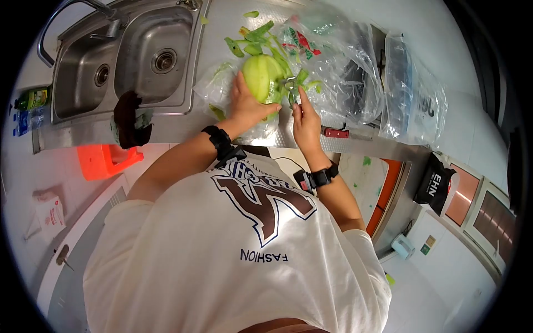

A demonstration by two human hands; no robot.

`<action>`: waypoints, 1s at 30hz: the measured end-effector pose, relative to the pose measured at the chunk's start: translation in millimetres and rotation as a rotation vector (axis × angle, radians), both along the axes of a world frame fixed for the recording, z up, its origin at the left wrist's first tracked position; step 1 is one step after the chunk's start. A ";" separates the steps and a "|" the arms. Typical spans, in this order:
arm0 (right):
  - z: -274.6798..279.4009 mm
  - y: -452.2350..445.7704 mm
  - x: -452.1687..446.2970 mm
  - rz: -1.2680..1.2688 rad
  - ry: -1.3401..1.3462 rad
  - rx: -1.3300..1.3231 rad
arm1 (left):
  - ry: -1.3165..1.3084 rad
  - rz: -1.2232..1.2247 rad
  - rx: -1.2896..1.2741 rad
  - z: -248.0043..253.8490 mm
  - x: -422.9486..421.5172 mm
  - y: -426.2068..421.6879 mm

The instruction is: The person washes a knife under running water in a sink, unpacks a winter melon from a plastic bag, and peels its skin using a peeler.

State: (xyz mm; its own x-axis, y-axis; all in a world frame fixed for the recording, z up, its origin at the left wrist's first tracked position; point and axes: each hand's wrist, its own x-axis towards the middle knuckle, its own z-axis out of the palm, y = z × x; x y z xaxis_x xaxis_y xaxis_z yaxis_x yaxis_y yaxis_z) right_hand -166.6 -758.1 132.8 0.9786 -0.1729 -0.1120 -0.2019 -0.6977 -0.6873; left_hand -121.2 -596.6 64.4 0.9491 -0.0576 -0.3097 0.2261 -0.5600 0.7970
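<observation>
A large, rounded, pale green melon-like vegetable [259,77] rests on the metal counter, its surface marked by long peeled stripes. My left hand [249,106] grips its near left side, thumb along the front. In my right hand [306,123] is a peeler [291,85], its metal head at the right side of the vegetable; part of its handle is hidden by my fingers. Green peel strips [258,34] lie heaped behind the vegetable, and a few more pieces hang about the peeler. Thin clear plastic [214,83] spreads under and beside the vegetable.
To the left is a double steel sink [191,61] with a curved faucet [114,25]. Crumpled clear plastic bags [338,72] cover the counter on the right. A red-handled knife [336,133] lies by the front edge. A dark cloth-like item [132,119] hangs at the sink's front.
</observation>
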 end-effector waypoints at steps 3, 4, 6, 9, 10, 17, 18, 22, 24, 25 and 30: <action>-6.1 1.2 -20.8 0.089 -0.157 -0.080 | -0.041 -0.011 -0.077 0.3 0.8 1.0; -6.4 2.7 -27.1 0.134 -0.155 -0.093 | -0.023 -0.005 -0.075 2.0 0.6 0.5; -10.0 11.3 -36.5 0.114 -0.172 -0.064 | -0.005 -0.006 -0.072 -0.7 0.7 -0.3; -14.1 14.9 -40.5 0.046 -0.113 -0.027 | -0.047 -0.023 -0.061 -5.5 1.3 1.5; -13.5 13.2 -38.0 0.046 -0.113 -0.027 | -0.033 -0.025 -0.059 -0.4 1.6 2.3; -15.3 -18.1 -8.0 0.040 -0.300 0.007 | -0.052 -0.052 -0.102 -0.2 5.2 7.6; -11.1 -19.3 -4.4 0.062 -0.327 -0.004 | -0.045 -0.041 -0.102 -1.3 3.7 9.2; -2.6 -14.4 -2.6 -0.349 -0.134 0.603 | -0.063 -0.067 -0.150 -0.5 7.9 10.7; 0.7 -15.3 2.7 -0.379 -0.140 0.671 | -0.035 -0.059 -0.113 0.0 2.3 11.0; 1.6 -17.6 4.5 -0.395 0.038 0.724 | -0.035 -0.064 -0.116 -0.3 3.2 11.3; 2.9 -31.2 8.3 -0.334 0.201 0.673 | -0.006 -0.066 -0.125 0.5 3.8 11.1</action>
State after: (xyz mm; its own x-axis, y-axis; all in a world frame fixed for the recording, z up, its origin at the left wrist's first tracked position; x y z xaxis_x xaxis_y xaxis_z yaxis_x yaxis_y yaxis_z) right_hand -158.4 -789.3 135.7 0.8363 -0.2866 -0.4673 -0.4938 -0.0238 -0.8692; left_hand -117.4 -585.6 64.9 0.9439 -0.1578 -0.2902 0.1868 -0.4695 0.8629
